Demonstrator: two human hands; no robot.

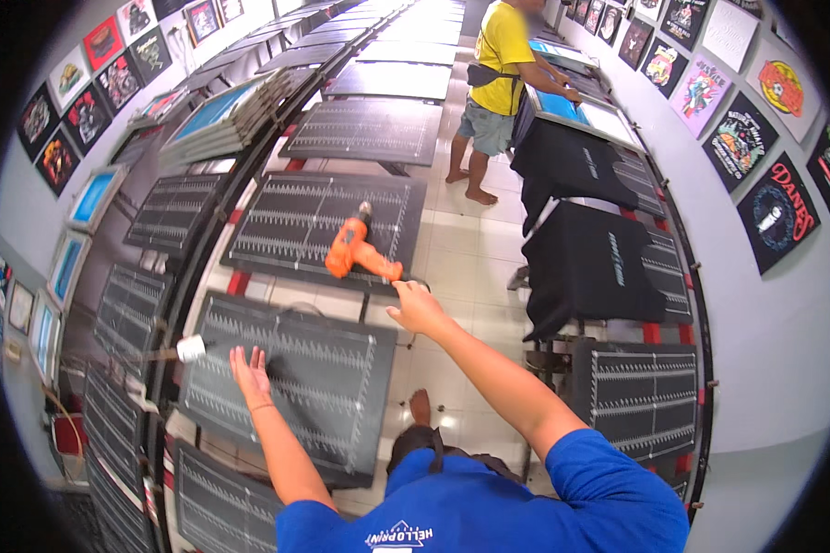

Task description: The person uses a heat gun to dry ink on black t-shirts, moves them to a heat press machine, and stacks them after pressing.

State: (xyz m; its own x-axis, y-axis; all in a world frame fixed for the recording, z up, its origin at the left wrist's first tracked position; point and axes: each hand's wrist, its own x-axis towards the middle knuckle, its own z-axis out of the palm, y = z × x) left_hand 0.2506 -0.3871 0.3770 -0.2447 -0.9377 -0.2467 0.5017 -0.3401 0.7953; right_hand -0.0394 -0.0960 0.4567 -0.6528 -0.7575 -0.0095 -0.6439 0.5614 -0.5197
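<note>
An orange pistol-shaped power tool (352,251) with a metal nose appears over a dark printing board (277,214), its handle end pointing toward me. At that handle end is my right hand (417,309), thumb apart from the fingers; whether it touches the tool I cannot tell. My left hand (252,373) is raised above the nearer board (341,419), palm up, fingers spread, holding nothing. Just left of it is a small white cylindrical object (191,348) at the end of a thin rod or cord, slightly blurred.
Rows of boards run away from me on both sides of a tiled aisle (461,346). Black shirts (586,263) drape boards on the right. A co-worker in yellow (503,55) handles a blue screen frame (563,108). Stacked frames (217,124) stand at left.
</note>
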